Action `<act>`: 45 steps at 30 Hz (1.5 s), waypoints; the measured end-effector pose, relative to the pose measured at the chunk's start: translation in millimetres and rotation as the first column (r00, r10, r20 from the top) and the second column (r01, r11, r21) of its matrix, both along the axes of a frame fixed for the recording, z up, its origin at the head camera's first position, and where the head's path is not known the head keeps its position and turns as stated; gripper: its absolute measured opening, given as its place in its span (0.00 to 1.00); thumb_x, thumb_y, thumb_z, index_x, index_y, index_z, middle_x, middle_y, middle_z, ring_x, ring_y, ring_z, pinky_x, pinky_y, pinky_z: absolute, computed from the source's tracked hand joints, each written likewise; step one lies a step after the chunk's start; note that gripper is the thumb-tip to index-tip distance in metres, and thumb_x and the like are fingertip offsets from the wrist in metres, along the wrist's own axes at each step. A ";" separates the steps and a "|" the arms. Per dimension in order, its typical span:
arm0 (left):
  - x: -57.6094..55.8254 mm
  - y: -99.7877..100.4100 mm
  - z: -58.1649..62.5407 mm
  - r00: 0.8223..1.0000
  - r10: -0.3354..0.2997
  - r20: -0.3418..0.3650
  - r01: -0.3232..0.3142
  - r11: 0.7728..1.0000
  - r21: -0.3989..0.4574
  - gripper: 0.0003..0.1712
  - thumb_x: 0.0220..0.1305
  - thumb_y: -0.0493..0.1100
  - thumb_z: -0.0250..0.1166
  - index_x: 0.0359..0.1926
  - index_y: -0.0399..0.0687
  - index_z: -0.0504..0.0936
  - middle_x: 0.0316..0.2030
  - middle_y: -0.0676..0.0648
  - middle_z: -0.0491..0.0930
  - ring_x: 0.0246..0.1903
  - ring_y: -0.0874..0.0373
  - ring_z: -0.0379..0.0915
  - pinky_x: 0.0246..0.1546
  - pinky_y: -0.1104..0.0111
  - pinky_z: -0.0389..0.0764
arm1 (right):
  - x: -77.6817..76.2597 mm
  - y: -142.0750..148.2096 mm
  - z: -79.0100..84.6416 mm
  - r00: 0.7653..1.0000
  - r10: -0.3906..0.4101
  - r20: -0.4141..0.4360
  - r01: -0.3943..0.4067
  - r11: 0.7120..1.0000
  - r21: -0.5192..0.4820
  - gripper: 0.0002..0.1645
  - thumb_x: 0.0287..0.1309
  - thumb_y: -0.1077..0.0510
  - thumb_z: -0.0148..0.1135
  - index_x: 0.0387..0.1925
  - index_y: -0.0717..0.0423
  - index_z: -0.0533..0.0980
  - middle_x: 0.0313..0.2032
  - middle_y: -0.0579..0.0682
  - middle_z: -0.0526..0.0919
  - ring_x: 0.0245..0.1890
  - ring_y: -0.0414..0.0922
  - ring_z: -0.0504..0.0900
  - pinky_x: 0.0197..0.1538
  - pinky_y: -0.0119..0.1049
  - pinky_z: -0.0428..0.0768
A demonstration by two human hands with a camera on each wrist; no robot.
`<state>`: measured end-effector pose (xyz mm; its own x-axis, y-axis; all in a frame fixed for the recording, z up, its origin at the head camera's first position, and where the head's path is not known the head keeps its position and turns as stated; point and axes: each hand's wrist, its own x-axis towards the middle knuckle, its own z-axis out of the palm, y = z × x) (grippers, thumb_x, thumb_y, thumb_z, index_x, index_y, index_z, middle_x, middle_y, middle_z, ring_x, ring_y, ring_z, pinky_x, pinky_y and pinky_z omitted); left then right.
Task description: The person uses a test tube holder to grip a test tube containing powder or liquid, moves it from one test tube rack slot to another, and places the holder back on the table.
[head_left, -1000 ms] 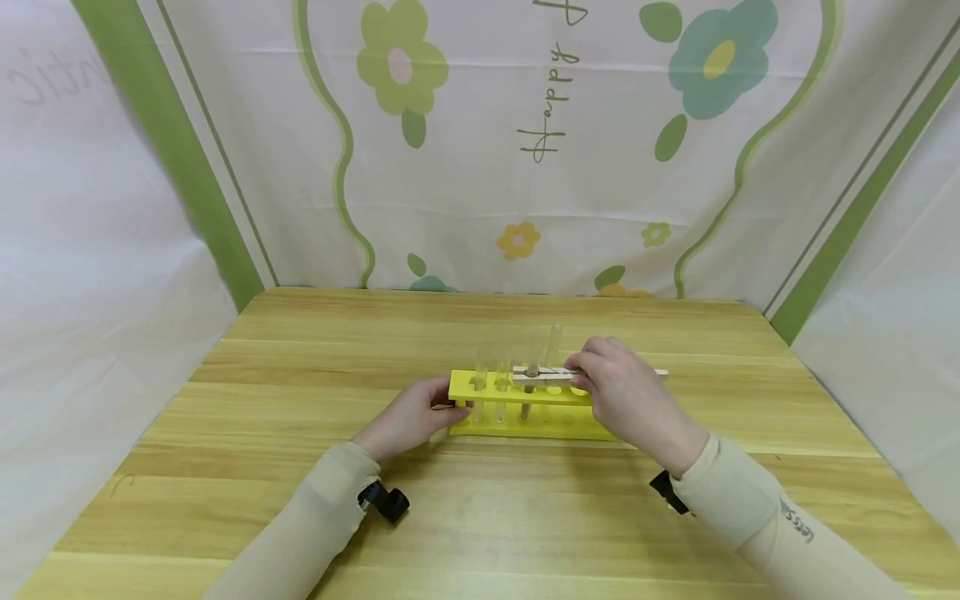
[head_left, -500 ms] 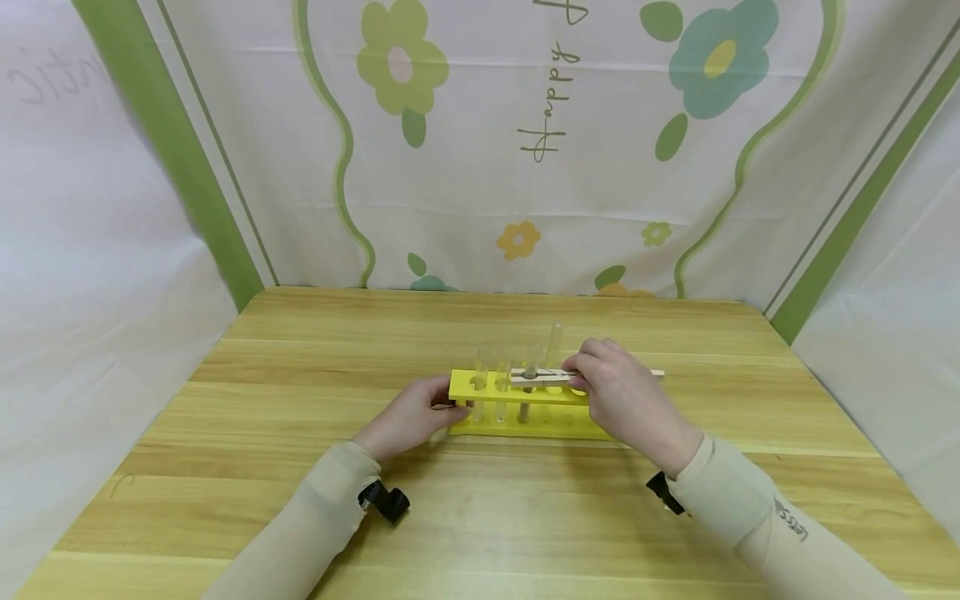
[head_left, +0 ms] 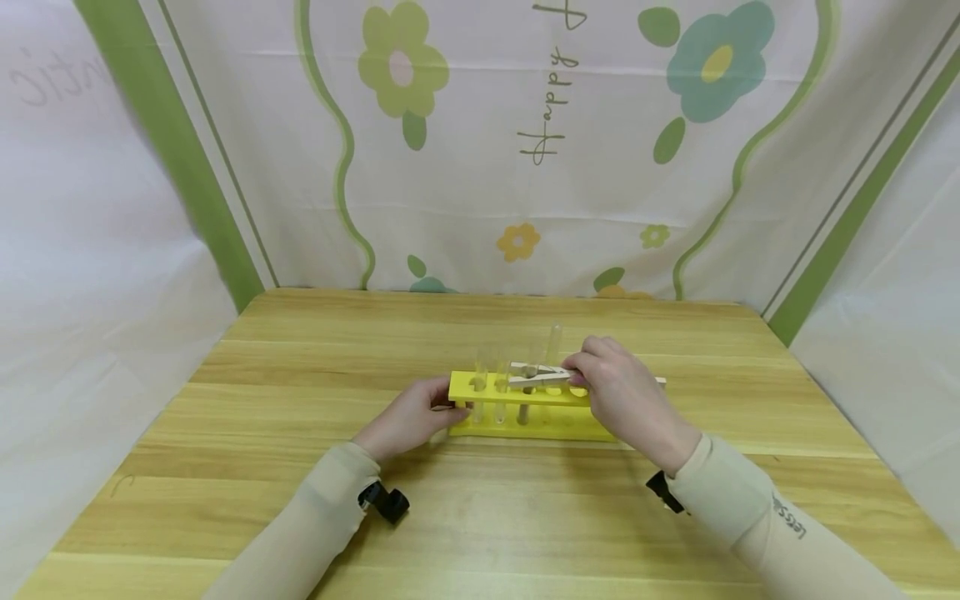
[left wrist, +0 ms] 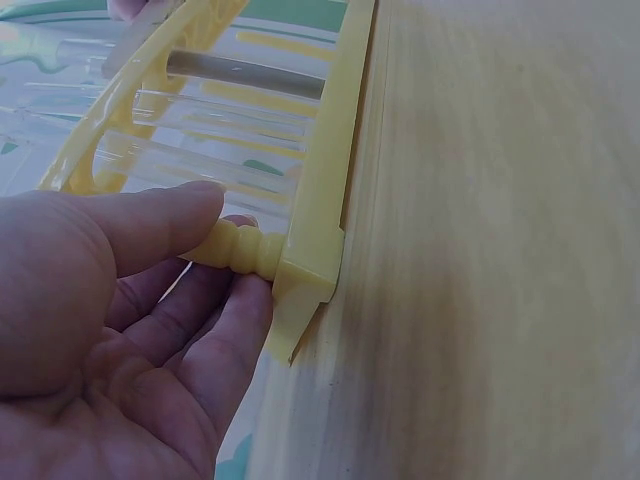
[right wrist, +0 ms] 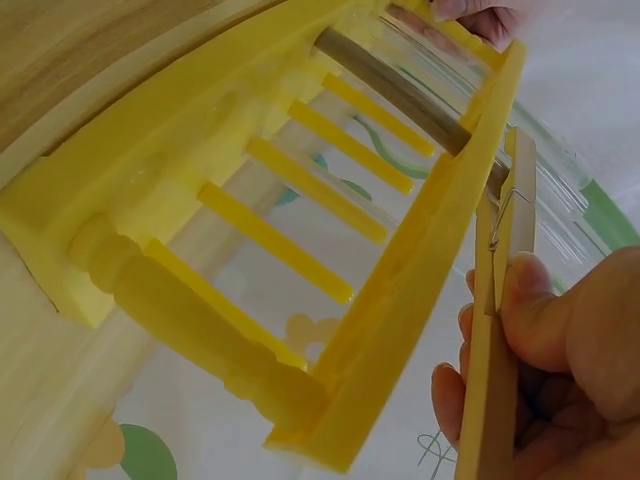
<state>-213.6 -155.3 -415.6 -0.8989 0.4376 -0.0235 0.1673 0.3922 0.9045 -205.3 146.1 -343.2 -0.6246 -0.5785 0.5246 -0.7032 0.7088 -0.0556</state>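
A yellow test tube rack [head_left: 462,384] stands on the table. My left hand [head_left: 405,417] holds its left end, thumb and fingers about the end post [left wrist: 240,248]. In my right hand [head_left: 633,404] is a wooden test tube clamp [head_left: 536,381], pinched by thumb and fingers. The clamp's jaws are spread, one on either side of a test tube with dark contents [right wrist: 390,85], which stands in a hole of the rack. To its left, two clear test tubes [head_left: 500,410] stand in neighbouring holes. Another clear tube [head_left: 555,340] rises behind the clamp, rounded end up.
The rack has a row of upright yellow pegs [right wrist: 275,240] along its back. A wooden table [head_left: 480,517] spreads around it, with a flower-printed curtain [head_left: 465,167] behind the far edge and white cloth [head_left: 90,250] at the sides.
The clamp's jaws have parted around the dark-filled tube. My right hand has shifted very slightly left; the left hand stays on the rack's end.
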 end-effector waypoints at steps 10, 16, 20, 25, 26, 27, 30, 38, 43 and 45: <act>2.4 0.4 1.1 1.000 0.005 -0.010 -0.005 1.000 -0.009 0.13 0.70 0.42 0.64 0.54 0.55 0.81 0.49 0.53 0.82 0.52 0.57 0.75 0.49 0.62 0.78 | 3.6 2.3 12.4 1.000 -0.007 -0.014 0.006 1.000 -0.027 0.04 0.55 0.71 0.69 0.34 0.65 0.83 0.28 0.49 0.76 0.30 0.47 0.75 0.35 0.37 0.79; 3.8 0.1 1.7 1.000 0.005 -0.011 -0.005 1.000 -0.006 0.11 0.70 0.42 0.64 0.52 0.53 0.81 0.50 0.52 0.81 0.51 0.56 0.75 0.48 0.61 0.78 | 6.4 3.5 26.2 0.999 -0.017 -0.030 0.016 0.999 -0.038 0.04 0.55 0.71 0.69 0.34 0.65 0.84 0.28 0.49 0.77 0.31 0.47 0.77 0.34 0.37 0.80; 3.7 0.0 1.0 1.000 0.000 -0.013 0.000 1.000 -0.010 0.10 0.70 0.43 0.64 0.51 0.53 0.81 0.49 0.52 0.81 0.51 0.56 0.75 0.47 0.62 0.78 | 7.3 4.9 36.6 0.998 -0.006 -0.066 0.002 0.999 -0.052 0.04 0.54 0.72 0.70 0.34 0.66 0.83 0.28 0.51 0.77 0.30 0.48 0.76 0.33 0.37 0.80; 3.6 -1.0 -0.3 1.000 -0.002 -0.013 0.002 1.000 -0.022 0.11 0.70 0.44 0.64 0.51 0.58 0.81 0.48 0.54 0.81 0.49 0.57 0.76 0.46 0.63 0.79 | 8.3 6.3 53.3 0.990 0.025 -0.137 -0.034 0.997 -0.067 0.05 0.53 0.73 0.70 0.33 0.67 0.83 0.28 0.52 0.75 0.29 0.50 0.74 0.34 0.39 0.78; 3.6 -1.3 -0.5 1.000 -0.004 -0.016 0.004 1.000 -0.024 0.11 0.70 0.44 0.64 0.51 0.58 0.81 0.47 0.55 0.81 0.49 0.57 0.76 0.45 0.63 0.79 | 8.5 6.6 56.7 0.988 0.029 -0.149 -0.040 0.997 -0.071 0.05 0.53 0.73 0.70 0.33 0.68 0.83 0.28 0.52 0.75 0.29 0.50 0.73 0.34 0.39 0.78; 3.5 -1.6 -0.6 1.000 -0.005 -0.019 0.005 1.000 -0.025 0.11 0.70 0.44 0.63 0.51 0.58 0.81 0.47 0.55 0.81 0.49 0.57 0.76 0.45 0.63 0.79 | 8.8 7.0 60.2 0.987 0.033 -0.160 -0.045 0.996 -0.073 0.05 0.53 0.73 0.70 0.33 0.68 0.83 0.27 0.52 0.75 0.29 0.51 0.73 0.34 0.40 0.77; 3.4 -1.9 -0.5 1.000 -0.007 -0.023 0.006 1.000 -0.027 0.11 0.70 0.44 0.64 0.52 0.59 0.81 0.48 0.55 0.81 0.48 0.57 0.76 0.45 0.62 0.79 | 10.3 8.6 70.1 0.982 0.035 -0.187 -0.052 0.995 -0.088 0.05 0.52 0.73 0.70 0.33 0.68 0.83 0.28 0.52 0.75 0.28 0.51 0.74 0.34 0.41 0.77; 2.4 -1.8 -2.6 1.000 -0.016 -0.019 0.016 1.000 -0.015 0.11 0.71 0.44 0.63 0.52 0.59 0.81 0.47 0.55 0.81 0.49 0.57 0.76 0.45 0.62 0.79 | 12.4 20.2 94.1 0.979 0.020 -0.205 -0.049 0.989 -0.140 0.08 0.51 0.75 0.69 0.36 0.68 0.83 0.30 0.53 0.78 0.31 0.52 0.75 0.36 0.43 0.75; 4.3 -0.1 0.0 1.000 -0.006 -0.021 0.005 1.000 -0.015 0.11 0.71 0.43 0.63 0.52 0.57 0.81 0.47 0.53 0.81 0.49 0.56 0.76 0.44 0.62 0.78 | 11.4 30.8 99.8 0.984 0.013 -0.175 -0.039 0.989 -0.146 0.10 0.51 0.74 0.70 0.38 0.68 0.83 0.31 0.52 0.78 0.30 0.49 0.75 0.35 0.42 0.74; 4.4 -0.2 0.2 1.000 -0.004 -0.020 0.003 1.000 -0.016 0.11 0.70 0.43 0.63 0.52 0.57 0.81 0.47 0.53 0.81 0.49 0.56 0.76 0.45 0.62 0.78 | 11.0 34.7 100.1 0.986 0.006 -0.169 -0.029 0.991 -0.133 0.11 0.52 0.73 0.71 0.39 0.67 0.84 0.31 0.51 0.79 0.30 0.48 0.75 0.34 0.42 0.74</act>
